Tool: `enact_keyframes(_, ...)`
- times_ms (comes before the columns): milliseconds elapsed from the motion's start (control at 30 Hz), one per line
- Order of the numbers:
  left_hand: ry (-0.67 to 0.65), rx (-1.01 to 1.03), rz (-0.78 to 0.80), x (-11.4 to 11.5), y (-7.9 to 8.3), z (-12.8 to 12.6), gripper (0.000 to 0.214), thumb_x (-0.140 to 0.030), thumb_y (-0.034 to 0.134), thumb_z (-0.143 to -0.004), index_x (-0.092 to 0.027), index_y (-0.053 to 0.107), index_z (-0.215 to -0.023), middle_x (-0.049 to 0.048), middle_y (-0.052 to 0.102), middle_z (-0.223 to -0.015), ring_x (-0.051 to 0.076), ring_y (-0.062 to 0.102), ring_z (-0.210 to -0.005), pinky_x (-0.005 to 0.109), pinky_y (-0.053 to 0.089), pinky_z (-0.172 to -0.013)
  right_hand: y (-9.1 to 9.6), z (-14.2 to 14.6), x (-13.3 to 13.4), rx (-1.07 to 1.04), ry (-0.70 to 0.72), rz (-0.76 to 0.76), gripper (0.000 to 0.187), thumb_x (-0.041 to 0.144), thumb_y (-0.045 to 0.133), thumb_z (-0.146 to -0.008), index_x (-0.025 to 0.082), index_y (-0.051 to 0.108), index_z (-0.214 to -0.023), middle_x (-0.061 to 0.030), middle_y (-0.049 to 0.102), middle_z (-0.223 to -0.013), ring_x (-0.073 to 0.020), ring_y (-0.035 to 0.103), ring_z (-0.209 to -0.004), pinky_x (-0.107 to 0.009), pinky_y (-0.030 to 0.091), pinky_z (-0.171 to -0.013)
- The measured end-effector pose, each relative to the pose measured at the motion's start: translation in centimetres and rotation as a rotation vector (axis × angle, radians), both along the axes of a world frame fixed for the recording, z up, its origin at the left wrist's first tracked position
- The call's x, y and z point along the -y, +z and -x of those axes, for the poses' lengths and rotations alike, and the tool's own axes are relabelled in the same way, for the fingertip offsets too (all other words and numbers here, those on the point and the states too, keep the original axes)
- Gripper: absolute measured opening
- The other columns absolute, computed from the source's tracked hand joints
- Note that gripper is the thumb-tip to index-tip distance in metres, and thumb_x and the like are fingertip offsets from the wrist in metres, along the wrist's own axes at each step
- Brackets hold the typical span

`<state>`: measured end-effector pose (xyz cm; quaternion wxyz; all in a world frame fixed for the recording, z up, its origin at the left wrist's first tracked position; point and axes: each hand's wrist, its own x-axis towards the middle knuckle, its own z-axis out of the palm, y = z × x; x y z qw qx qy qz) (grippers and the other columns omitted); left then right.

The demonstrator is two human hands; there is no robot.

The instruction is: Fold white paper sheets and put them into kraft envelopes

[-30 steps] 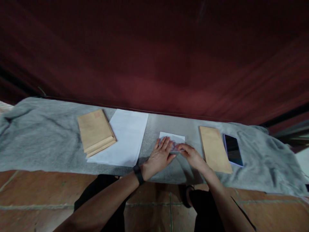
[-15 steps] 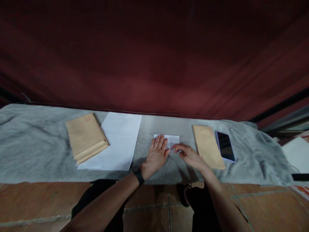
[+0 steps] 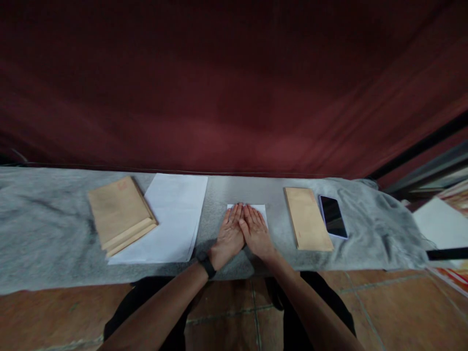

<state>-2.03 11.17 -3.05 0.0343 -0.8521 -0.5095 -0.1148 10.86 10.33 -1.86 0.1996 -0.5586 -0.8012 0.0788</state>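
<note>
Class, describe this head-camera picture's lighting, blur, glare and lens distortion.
Head view: dim, warm light; the red curtain is smeared by blur and the corners look stretched by the wide lens; the left hand and right hand, flat on the white paper, are fairly sharp and cast a soft shadow on the grey cloth; the phone screen shows no marked glare.

A dark red curtain [image 3: 234, 97] filled the whole back of the view, hanging in soft folds down to the far edge of the tabletop [image 3: 219, 191]. A grey cloth [image 3: 44, 229] covered it from end to end. Below lay a floor [image 3: 395, 307] of reddish-brown tiles with pale joints. The light was dim
</note>
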Motion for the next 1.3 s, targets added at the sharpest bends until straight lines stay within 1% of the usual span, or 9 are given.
enact_keyframes(100,0.007,0.006,0.006,-0.1,0.4,0.3,0.069,-0.015,0.033,-0.093,-0.008,0.016,-0.159,0.0207,0.031,-0.162,0.028,0.025,-0.152,0.054,0.024,-0.124,0.0,-0.1,0.0,0.036,-0.021,-0.015,0.055,0.037,0.024,-0.108,0.012,0.036,-0.155,-0.0133,0.038,-0.159,-0.0231,0.030,-0.151,-0.046,0.025,-0.125)
enact_keyframes(200,0.055,0.012,0.032,-0.1,0.8,0.7,0.063,-0.014,0.029,-0.094,-0.003,0.026,-0.156,0.0219,0.033,-0.160,0.029,0.024,-0.152,0.052,0.026,-0.123,-0.2,-0.3,-0.2,0.055,-0.033,-0.023,0.054,0.037,0.027,-0.107,0.011,0.038,-0.154,-0.0146,0.037,-0.160,-0.0247,0.030,-0.151,-0.047,0.025,-0.124)
enact_keyframes(267,0.103,0.027,0.041,-0.2,1.0,1.0,0.059,-0.017,0.028,-0.097,0.000,0.031,-0.153,0.0225,0.034,-0.160,0.028,0.024,-0.152,0.050,0.027,-0.123,-0.4,-0.4,-0.3,0.063,-0.052,-0.031,0.055,0.036,0.028,-0.107,0.010,0.038,-0.154,-0.0157,0.036,-0.160,-0.0257,0.030,-0.151,-0.047,0.026,-0.124)
enact_keyframes(400,0.152,0.051,0.033,-0.3,1.1,1.7,0.059,-0.027,0.030,-0.100,0.000,0.034,-0.151,0.0217,0.035,-0.159,0.028,0.024,-0.152,0.047,0.026,-0.123,-0.9,-0.9,-0.4,0.072,-0.093,-0.066,0.057,0.039,0.028,-0.107,0.009,0.036,-0.154,-0.0169,0.034,-0.161,-0.0275,0.031,-0.150,-0.049,0.025,-0.123)
enact_keyframes(567,0.185,0.052,0.011,-0.2,1.1,2.4,0.061,-0.036,0.030,-0.102,-0.001,0.034,-0.152,0.0208,0.036,-0.159,0.028,0.026,-0.152,0.046,0.024,-0.124,-1.4,-2.0,-0.5,0.064,-0.151,-0.096,0.060,0.044,0.032,-0.106,0.011,0.035,-0.155,-0.0180,0.036,-0.160,-0.0309,0.034,-0.149,-0.052,0.026,-0.121)
enact_keyframes(733,0.221,0.031,0.015,-0.1,1.2,2.8,0.065,-0.041,0.029,-0.102,0.000,0.032,-0.153,0.0216,0.034,-0.159,0.028,0.026,-0.151,0.046,0.023,-0.124,-1.7,-2.9,-0.4,0.125,-0.192,-0.073,0.066,0.049,0.027,-0.106,0.005,0.032,-0.155,-0.0217,0.035,-0.159,-0.0330,0.033,-0.148,-0.053,0.025,-0.120)
enact_keyframes(933,0.266,-0.025,0.051,0.1,1.3,2.9,0.070,-0.047,0.027,-0.103,0.002,0.033,-0.153,0.0221,0.031,-0.160,0.029,0.025,-0.152,0.044,0.019,-0.125,-1.6,-3.6,-0.2,0.227,-0.244,-0.025,0.072,0.052,0.022,-0.106,0.001,0.030,-0.155,-0.0220,0.029,-0.162,-0.0328,0.030,-0.149,-0.049,0.022,-0.121)
enact_keyframes(1133,0.276,-0.019,0.049,0.3,1.0,3.2,0.068,-0.044,0.027,-0.103,0.003,0.032,-0.152,0.0229,0.031,-0.160,0.030,0.024,-0.152,0.046,0.020,-0.125,-1.4,-4.2,0.1,0.242,-0.278,-0.011,0.071,0.051,0.022,-0.106,0.001,0.028,-0.156,-0.0228,0.031,-0.161,-0.0329,0.030,-0.149,-0.050,0.020,-0.121)
enact_keyframes(1300,0.282,-0.009,0.057,0.4,1.2,3.3,0.065,-0.040,0.029,-0.103,0.001,0.032,-0.153,0.0217,0.031,-0.160,0.029,0.025,-0.152,0.046,0.019,-0.125,-1.4,-4.4,0.2,0.262,-0.292,-0.007,0.068,0.046,0.021,-0.106,0.000,0.029,-0.155,-0.0215,0.031,-0.161,-0.0330,0.031,-0.148,-0.050,0.019,-0.121)
